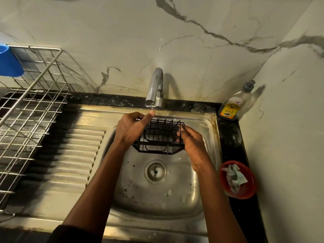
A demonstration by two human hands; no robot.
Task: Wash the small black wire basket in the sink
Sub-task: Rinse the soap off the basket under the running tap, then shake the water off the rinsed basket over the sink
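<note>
The small black wire basket [160, 135] is held over the steel sink [198, 199], just below the chrome tap [155, 88]. My left hand [130, 128] grips its left side, thumb raised along the top rim under the spout. My right hand [192, 142] pinches the basket's right edge with fingers curled round the wires. A thin stream of water runs from the spout onto my left thumb. The sink's drain [155, 171] lies below the basket.
A metal dish rack [29, 109] with a blue cup [8, 62] stands on the ribbed drainboard at left. A soap bottle [233, 106] sits in the back right corner. A red bowl [245, 193] with a crumpled cloth [234, 178] rests on the black counter at right.
</note>
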